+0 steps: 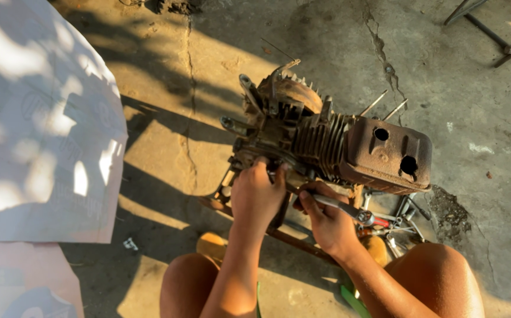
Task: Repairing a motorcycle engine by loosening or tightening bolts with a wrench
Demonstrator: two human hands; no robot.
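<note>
A small rusty engine (326, 144) with cooling fins and a boxy muffler (388, 154) stands on the concrete floor in front of my knees. My left hand (256, 197) presses against the engine's near side, fingers curled on its casing. My right hand (326, 219) is closed around the handle of a metal wrench (350, 211), whose far end reaches in under the engine beside my left fingers.
Several loose tools (406, 218) lie on the floor under the muffler, to the right of my hands. A large pale sheet (37, 129) covers the floor at the left. Cracks run across the concrete (190, 106). Dark metal bars (491, 32) lie at the top right.
</note>
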